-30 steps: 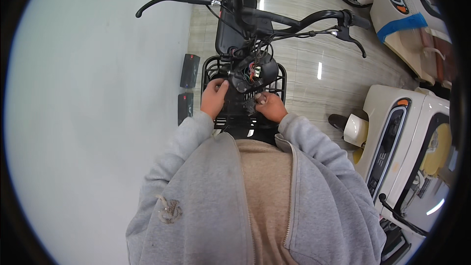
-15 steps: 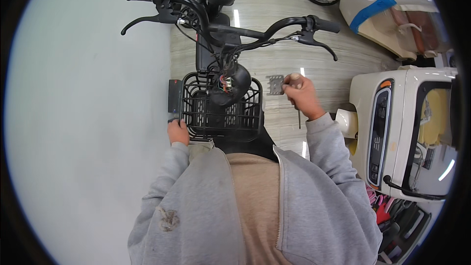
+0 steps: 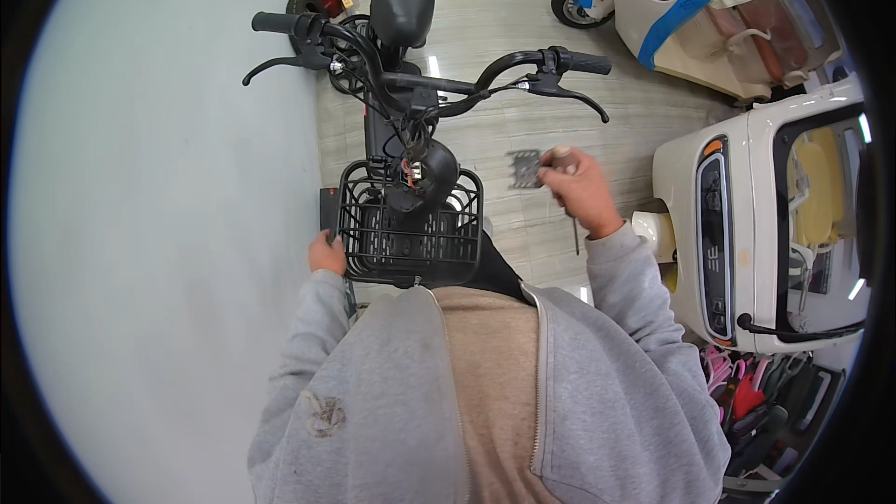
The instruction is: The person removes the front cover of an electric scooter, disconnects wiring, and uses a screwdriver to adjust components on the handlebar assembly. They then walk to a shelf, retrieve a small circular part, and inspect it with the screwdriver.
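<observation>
My right hand (image 3: 588,196) is closed on a flat grey notched metal plate (image 3: 525,169), pinched at its right edge. The same hand also holds a screwdriver, whose thin shaft (image 3: 576,235) points down below the fist. My left hand (image 3: 327,256) is at the left side of a black basket (image 3: 457,275), its fingers curled around something dark that I cannot make out. Above the basket, coloured wires (image 3: 411,173) show in the opened black headlight housing (image 3: 439,177) of an electric bike. Its black handlebar (image 3: 429,84) spans the space beyond.
A pale wall (image 3: 168,177) runs close along the left. At the right stand two cream three-wheeled vehicles, the nearer one (image 3: 686,154) with a large windscreen and the farther one (image 3: 709,56) with blue tape. The bike's black seat (image 3: 403,14) is farther off.
The view has shifted, so the bike's front and basket appear lower and slightly left. My right hand still holds the plate and screwdriver; my left hand stays by the basket's left side.
</observation>
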### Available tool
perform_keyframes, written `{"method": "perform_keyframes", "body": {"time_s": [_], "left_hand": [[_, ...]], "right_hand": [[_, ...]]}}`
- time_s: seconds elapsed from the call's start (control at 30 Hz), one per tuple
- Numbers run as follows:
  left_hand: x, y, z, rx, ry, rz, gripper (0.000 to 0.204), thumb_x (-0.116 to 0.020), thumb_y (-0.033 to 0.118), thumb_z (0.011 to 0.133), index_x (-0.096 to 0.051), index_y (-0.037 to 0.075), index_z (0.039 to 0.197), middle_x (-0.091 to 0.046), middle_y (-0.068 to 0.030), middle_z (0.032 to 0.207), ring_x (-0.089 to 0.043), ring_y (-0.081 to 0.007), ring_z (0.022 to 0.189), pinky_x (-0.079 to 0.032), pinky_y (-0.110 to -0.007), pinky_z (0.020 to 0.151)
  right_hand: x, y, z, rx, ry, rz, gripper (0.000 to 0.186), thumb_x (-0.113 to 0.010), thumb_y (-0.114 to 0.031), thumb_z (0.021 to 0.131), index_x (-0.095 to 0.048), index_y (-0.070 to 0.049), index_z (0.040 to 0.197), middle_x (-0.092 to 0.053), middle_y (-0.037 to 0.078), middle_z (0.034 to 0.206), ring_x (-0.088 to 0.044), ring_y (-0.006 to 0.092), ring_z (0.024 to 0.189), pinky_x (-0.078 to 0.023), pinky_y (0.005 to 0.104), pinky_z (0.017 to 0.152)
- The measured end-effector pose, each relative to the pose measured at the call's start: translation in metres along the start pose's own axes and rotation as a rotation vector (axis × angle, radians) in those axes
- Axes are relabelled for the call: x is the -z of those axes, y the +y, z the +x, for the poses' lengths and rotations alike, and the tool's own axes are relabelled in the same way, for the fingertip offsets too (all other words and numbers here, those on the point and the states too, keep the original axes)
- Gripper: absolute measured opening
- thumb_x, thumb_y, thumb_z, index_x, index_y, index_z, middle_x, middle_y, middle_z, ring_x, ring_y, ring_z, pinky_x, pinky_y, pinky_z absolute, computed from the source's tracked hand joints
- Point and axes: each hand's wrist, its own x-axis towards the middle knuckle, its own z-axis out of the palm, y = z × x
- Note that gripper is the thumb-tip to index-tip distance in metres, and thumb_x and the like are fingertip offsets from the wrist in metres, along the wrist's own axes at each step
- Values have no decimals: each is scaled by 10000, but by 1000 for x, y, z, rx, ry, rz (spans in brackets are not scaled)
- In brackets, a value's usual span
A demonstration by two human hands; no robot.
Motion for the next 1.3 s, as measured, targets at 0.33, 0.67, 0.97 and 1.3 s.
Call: {"method": "perform_keyframes", "body": {"time_s": [0.33,0.67,0.97,1.3], "left_hand": [[135,196,-18,-12,-741,-1418,277,-589,251,963,-604,13,1104,-556,21,786,-506,-76,717,-422,-221,623],[179,201,49,-34,-295,-1223,167,-640,207,913,-597,54,861,-547,23,752,-423,-43,612,-328,-184,541],[207,211,155,82,-314,-1322,153,-667,184,904,-588,67,843,-568,-4,767,-397,-46,577,-313,-185,454],[178,217,169,129,-183,-1203,269,-717,278,865,-590,50,798,-536,9,672,-351,-40,470,-252,-213,399]], "right_hand": [[-103,-37,0,135,-293,-24,147,-700,-93,779,-648,11,870,-581,-12,705,-508,55,644,-434,235,580],[-150,-91,42,211,-333,210,247,-688,-138,847,-641,-4,1049,-642,13,813,-528,56,605,-427,213,521],[-113,-59,57,102,-238,134,235,-685,-153,846,-634,-18,1031,-614,2,746,-459,36,522,-352,192,447],[-48,39,69,-105,105,201,171,-684,-194,856,-621,-38,885,-504,-27,615,-423,67,456,-340,229,422]]}}
